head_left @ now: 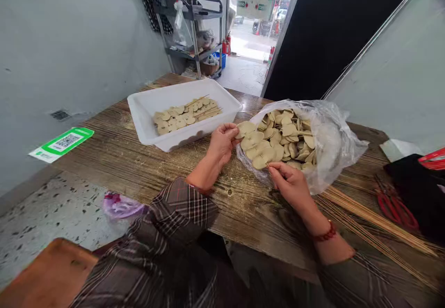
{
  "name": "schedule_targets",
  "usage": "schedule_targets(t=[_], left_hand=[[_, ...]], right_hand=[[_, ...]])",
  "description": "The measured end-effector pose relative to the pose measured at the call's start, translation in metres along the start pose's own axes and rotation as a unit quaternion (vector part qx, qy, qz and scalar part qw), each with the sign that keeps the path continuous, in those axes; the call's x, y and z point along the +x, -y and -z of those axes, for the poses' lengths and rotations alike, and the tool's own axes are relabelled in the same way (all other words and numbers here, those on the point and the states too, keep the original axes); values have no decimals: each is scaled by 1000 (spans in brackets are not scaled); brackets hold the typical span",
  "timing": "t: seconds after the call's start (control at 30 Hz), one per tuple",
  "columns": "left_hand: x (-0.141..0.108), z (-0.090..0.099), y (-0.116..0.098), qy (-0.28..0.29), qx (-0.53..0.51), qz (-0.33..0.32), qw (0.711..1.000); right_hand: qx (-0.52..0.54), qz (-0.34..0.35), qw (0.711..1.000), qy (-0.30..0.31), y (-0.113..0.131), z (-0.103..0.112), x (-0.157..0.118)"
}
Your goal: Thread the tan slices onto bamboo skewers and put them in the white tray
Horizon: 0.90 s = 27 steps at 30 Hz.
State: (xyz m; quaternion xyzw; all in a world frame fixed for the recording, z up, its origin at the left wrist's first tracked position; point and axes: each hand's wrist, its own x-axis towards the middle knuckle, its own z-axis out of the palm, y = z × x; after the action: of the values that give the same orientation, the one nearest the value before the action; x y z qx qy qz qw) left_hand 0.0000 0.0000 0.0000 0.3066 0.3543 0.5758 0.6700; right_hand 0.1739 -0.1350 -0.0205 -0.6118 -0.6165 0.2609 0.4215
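Between my two hands is a skewer of flat, round, beige slices (256,146), held slantwise over the near side of an open plastic bag (335,143). The thumb and fingers of my left hand (220,144) pinch the slice at the far-left end. With closed fingertips, my right hand (291,185) grips the thin stick at the near-right end. Many loose slices (287,129) of the same kind fill the bag. Left of the bag, a white plastic tray (144,125) holds several finished-looking skewers of slices (184,115).
Bare bamboo sticks (377,222) lie on the wooden table (167,169) at right, with red-handled scissors (396,206) beyond them. A green-and-white code card (64,144) is at the left edge. A grey shelf cart (194,16) stands behind, near a doorway.
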Motion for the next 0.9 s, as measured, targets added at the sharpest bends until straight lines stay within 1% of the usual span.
schedule_targets(t=[0.13,0.27,0.43,0.53,0.67,0.77,0.83,0.9], left_hand=[[-1,1,-1,8,2,-4,1000],[-5,-2,-1,17,26,-24,999],[-7,-4,2,43,59,-28,997],[-5,-2,2,65,65,-6,996],[-4,-1,-2,79,24,56,995],[-6,-1,-4,115,19,95,989],[-7,-1,-3,133,18,106,985],[-7,-1,-2,130,12,103,986]], right_hand=[[9,2,1000,-2,-1,-2,0],[20,-10,1000,6,-4,-4,0],[37,-18,999,7,-6,-7,0],[67,-19,998,8,-5,-7,1],[115,-32,993,8,-4,-6,1],[135,-40,990,7,-5,-6,2],[138,-42,990,5,-6,-6,2],[137,-42,990,5,-6,-6,3]])
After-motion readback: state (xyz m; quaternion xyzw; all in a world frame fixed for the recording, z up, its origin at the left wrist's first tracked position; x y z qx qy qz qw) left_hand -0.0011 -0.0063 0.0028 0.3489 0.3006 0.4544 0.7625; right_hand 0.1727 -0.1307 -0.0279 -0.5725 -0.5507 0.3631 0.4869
